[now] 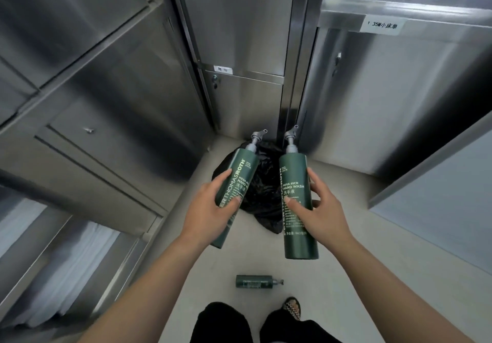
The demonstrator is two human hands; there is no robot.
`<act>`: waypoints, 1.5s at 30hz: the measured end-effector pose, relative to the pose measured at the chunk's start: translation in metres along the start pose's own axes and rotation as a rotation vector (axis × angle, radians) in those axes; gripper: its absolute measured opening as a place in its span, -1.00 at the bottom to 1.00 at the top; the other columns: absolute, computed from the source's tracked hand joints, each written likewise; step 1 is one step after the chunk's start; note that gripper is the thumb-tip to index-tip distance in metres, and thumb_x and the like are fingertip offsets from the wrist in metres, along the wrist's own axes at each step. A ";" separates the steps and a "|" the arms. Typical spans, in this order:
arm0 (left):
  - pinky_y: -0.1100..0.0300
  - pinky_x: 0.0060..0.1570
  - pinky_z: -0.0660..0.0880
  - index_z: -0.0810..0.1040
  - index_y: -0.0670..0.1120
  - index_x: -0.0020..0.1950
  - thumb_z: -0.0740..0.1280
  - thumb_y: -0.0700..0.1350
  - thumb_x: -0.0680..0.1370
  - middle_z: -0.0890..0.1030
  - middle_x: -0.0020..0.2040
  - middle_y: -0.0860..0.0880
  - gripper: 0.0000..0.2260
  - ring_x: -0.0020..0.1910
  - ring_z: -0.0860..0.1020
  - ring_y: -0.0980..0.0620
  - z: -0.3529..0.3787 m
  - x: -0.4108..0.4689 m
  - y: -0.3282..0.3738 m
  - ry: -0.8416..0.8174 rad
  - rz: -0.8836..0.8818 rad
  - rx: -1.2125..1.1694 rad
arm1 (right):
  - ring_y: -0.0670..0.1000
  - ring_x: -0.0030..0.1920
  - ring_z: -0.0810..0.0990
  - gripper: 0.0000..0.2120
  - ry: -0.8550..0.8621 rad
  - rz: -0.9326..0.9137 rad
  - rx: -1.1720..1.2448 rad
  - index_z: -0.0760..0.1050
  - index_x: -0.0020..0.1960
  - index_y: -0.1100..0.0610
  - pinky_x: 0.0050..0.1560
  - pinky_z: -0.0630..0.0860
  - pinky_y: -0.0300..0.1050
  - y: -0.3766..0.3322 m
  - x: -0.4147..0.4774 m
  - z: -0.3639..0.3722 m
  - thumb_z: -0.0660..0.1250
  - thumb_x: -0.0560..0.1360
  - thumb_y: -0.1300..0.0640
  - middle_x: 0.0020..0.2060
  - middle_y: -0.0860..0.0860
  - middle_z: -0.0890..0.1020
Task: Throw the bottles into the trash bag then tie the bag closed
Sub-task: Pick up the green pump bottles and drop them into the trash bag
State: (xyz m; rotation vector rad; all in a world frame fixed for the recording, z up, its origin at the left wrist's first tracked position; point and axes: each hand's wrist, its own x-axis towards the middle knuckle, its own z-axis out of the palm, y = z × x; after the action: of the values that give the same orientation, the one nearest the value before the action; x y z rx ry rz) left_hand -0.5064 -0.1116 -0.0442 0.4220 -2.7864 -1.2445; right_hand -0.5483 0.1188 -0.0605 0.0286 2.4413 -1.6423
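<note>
My left hand (206,211) grips a dark green pump bottle (241,175) of hand wash, tilted with its grey pump pointing away from me. My right hand (323,209) holds a second green pump bottle (296,209), nearly upright. Both bottles hang in the air above a black trash bag (266,199) that lies crumpled on the floor in the corner. A third green bottle (255,281) lies on its side on the floor, close to my feet.
Stainless steel cabinets (119,103) wall in the narrow floor on the left, back and right. A labelled cabinet door (399,89) stands at the right. White cloth (66,263) shows in a lower left compartment. My sandalled foot (292,306) and dark trouser legs are at the bottom.
</note>
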 end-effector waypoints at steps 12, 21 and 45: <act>0.35 -0.13 0.28 0.28 0.29 0.35 0.37 0.08 0.42 0.42 0.04 0.14 -0.46 -0.04 0.39 0.24 -0.006 0.154 -0.043 -0.255 0.170 0.017 | -0.14 0.07 0.56 -0.23 0.239 0.099 -0.105 0.16 0.40 -0.30 0.12 0.49 -0.14 -0.016 0.080 0.054 0.47 0.30 -0.10 0.08 -0.37 0.45; 0.11 0.14 0.42 0.33 0.21 0.37 0.39 0.02 0.43 0.50 0.22 0.00 -0.48 0.15 0.48 0.05 -0.030 0.260 -0.071 -0.483 0.245 0.053 | -0.06 0.11 0.56 -0.20 0.426 0.257 -0.138 0.12 0.42 -0.26 0.12 0.50 -0.09 -0.032 0.115 0.116 0.45 0.30 -0.16 0.23 -0.18 0.49; 0.29 -0.08 0.36 0.31 0.22 0.36 0.40 0.03 0.42 0.49 0.08 0.07 -0.46 0.05 0.46 0.11 0.285 0.356 -0.362 -0.343 0.304 0.159 | -0.19 0.07 0.53 -0.20 0.377 0.255 -0.089 0.07 0.43 -0.31 0.02 0.46 -0.22 0.389 0.261 0.244 0.44 0.32 -0.16 0.22 -0.17 0.51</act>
State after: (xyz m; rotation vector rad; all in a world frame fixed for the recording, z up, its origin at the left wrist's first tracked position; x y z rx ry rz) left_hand -0.8147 -0.2335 -0.5226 -0.2292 -3.0849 -1.1201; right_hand -0.7174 0.0191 -0.5512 0.6634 2.6335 -1.5258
